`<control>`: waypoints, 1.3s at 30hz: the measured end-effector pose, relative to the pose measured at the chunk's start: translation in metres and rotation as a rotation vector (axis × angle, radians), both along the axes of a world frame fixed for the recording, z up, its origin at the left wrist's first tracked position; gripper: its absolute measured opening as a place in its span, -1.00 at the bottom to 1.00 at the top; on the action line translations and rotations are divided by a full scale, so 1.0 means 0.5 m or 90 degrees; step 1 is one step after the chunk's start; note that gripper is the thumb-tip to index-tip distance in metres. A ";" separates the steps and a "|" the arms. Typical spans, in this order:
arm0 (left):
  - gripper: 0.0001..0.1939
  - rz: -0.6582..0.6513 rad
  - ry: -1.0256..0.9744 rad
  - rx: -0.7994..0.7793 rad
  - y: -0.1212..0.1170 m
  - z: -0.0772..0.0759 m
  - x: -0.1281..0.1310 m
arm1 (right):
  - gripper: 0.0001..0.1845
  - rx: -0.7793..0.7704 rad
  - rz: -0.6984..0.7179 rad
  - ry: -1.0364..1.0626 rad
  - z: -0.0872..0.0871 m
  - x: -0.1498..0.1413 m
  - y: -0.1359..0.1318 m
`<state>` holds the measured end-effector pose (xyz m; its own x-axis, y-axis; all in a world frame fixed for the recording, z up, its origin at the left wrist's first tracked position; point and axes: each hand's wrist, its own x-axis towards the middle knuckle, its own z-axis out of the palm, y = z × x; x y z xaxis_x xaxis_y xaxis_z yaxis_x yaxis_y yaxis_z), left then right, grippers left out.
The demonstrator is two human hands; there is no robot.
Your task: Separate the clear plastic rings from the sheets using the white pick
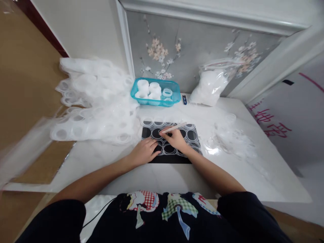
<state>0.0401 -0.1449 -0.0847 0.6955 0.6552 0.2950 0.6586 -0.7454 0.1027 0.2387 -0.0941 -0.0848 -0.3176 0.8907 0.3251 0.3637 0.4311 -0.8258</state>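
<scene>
A black mat (pixel 172 159) lies on the white marbled table, under a clear plastic sheet of round rings (pixel 191 135). My left hand (pixel 143 151) rests flat on the left part of the sheet, fingers stretched out and holding nothing. Between the fingertips of my right hand (pixel 175 137) is a slim white pen-like tool (pixel 179 125), slanting up to the right. Its working tip is near a ring in the sheet's upper middle; whether it touches I cannot tell.
Behind the mat stands a blue plastic basket (pixel 176 90) holding stacked white rings. Ring sheets (pixel 93 101) pile up at the left. Small blue-black snips (pixel 184 100) lie near a filled zip bag (pixel 209 86). Clear plastic scraps (pixel 234 138) spread at the right.
</scene>
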 end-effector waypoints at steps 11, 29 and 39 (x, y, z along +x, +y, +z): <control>-0.61 0.010 0.006 -0.006 -0.010 -0.025 -0.003 | -0.83 -0.042 0.023 0.006 -0.020 -0.019 -0.009; -0.57 0.015 -0.024 -0.108 -0.010 -0.025 -0.007 | -0.81 0.172 0.024 -0.262 -0.039 -0.020 -0.058; -0.54 0.026 -0.033 -0.226 0.001 -0.005 -0.021 | -0.76 0.139 -0.334 -0.269 0.025 0.021 0.106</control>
